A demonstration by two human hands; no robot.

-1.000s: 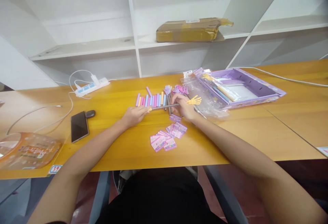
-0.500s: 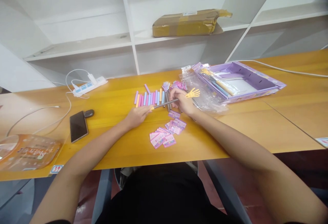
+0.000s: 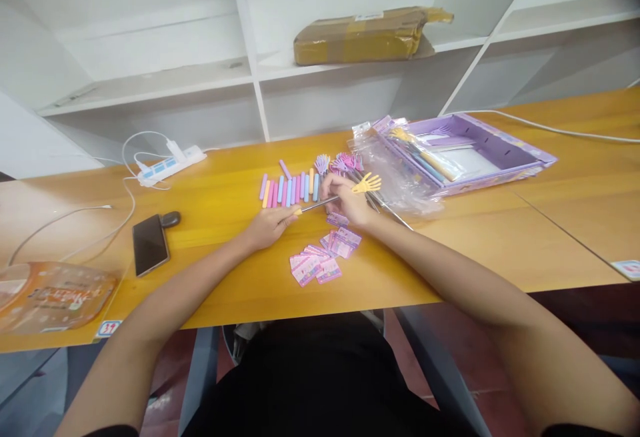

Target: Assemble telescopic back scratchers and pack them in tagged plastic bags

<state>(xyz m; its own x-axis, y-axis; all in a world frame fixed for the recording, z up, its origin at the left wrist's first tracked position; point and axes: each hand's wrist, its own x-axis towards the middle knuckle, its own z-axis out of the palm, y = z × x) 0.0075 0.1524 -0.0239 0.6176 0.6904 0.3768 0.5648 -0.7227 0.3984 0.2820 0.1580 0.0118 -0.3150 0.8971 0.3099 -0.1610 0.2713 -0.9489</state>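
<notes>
A back scratcher with a yellow hand-shaped head point(image 3: 368, 184) and a thin metal rod point(image 3: 320, 204) is held between both hands. My left hand point(image 3: 270, 227) is closed round its yellow handle end, most of which is hidden. Near the head, my right hand point(image 3: 350, 202) has its fingers curled on the rod. Behind the right hand lie pink and lilac scratcher heads point(image 3: 346, 162) with metal rods. Coloured handle tubes point(image 3: 290, 190) lie in a row beyond the left hand. Pink printed cards point(image 3: 325, 257) are spread on the table below the hands.
At the right stands a purple tray-like box point(image 3: 505, 137) with bagged scratchers point(image 3: 430, 157) and clear plastic bags point(image 3: 395, 187) at its side. To the left are a phone point(image 3: 151, 245), a power strip point(image 3: 173, 165) and an orange plastic package point(image 3: 60, 297). A taped carton point(image 3: 360, 40) sits on the shelf.
The camera view has shifted slightly. Metal rods by my right hand now fan out to the right, where before they pointed toward me. Both hands keep hold of the back scratcher.
</notes>
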